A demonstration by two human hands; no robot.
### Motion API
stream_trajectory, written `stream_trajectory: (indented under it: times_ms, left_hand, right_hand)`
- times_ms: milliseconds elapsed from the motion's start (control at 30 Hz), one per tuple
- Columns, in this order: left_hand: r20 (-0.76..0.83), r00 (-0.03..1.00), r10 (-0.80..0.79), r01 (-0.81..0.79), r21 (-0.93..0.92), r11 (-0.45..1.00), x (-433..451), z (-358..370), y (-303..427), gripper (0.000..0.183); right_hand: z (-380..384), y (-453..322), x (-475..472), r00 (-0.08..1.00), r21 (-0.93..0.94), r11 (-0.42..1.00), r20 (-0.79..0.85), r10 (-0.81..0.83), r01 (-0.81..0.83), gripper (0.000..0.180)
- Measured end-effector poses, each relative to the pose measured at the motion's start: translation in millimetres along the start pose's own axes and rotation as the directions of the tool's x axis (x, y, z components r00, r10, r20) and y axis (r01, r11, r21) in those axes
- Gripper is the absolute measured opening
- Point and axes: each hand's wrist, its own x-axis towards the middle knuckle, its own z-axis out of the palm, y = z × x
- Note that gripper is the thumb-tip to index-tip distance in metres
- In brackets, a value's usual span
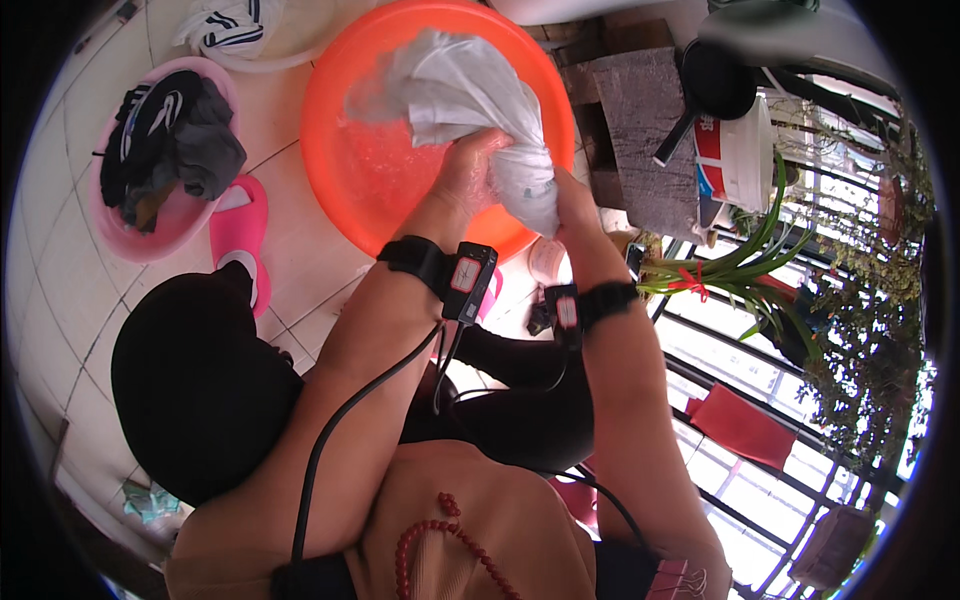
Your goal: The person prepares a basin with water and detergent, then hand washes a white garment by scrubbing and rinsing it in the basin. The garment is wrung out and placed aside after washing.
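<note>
A wet white cloth garment is bunched and twisted over a large orange plastic basin with water in it. My left hand grips the cloth where it narrows, near the middle of the basin. At the basin's right rim, my right hand holds the bunched end of the same cloth; its fingers are partly hidden behind the fabric. The loose part of the garment fans out towards the upper left, its far edge blurred above the water.
Left of the basin, a pink tub holds dark clothes. Another tub with white clothing stands above it. A black frying pan lies at the upper right, near a white bucket and a potted plant. Pink slippers are below.
</note>
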Motion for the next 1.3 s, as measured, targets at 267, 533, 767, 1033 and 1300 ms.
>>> stream_trajectory:
  times_ms: [267, 533, 767, 1033, 1300]
  left_hand:
    - [-0.045, 0.996, 0.079, -0.072, 0.139, 0.988, 5, 2, 10, 0.038]
    - [-0.181, 0.972, 0.146, -0.178, -0.176, 0.968, 19, -15, -1, 0.032]
    - [0.014, 0.997, 0.078, -0.075, -0.129, 0.989, 12, -3, -4, 0.044]
    - [0.128, 0.991, -0.04, 0.017, 0.177, 0.984, 0, 4, 10, 0.059]
    - [0.058, 0.993, -0.105, 0.095, 0.153, 0.984, -3, 6, 8, 0.06]
  right_hand:
    - [-6, -6, 34, 0.943, -0.037, 0.996, 0.321, 0.086, -0.078, 0.041]
    - [-23, -1, -32, 0.432, -0.652, -0.098, 0.6, -0.673, 0.752, 0.089]
    - [-10, -18, -27, 0.545, -0.709, -0.033, 0.57, -0.615, 0.704, 0.068]
    - [-11, -17, -21, 0.662, -0.47, 0.808, 0.737, 0.137, 0.356, 0.042]
    - [-8, 12, -12, 0.435, -0.109, 0.994, 0.896, 0.091, 0.017, 0.062]
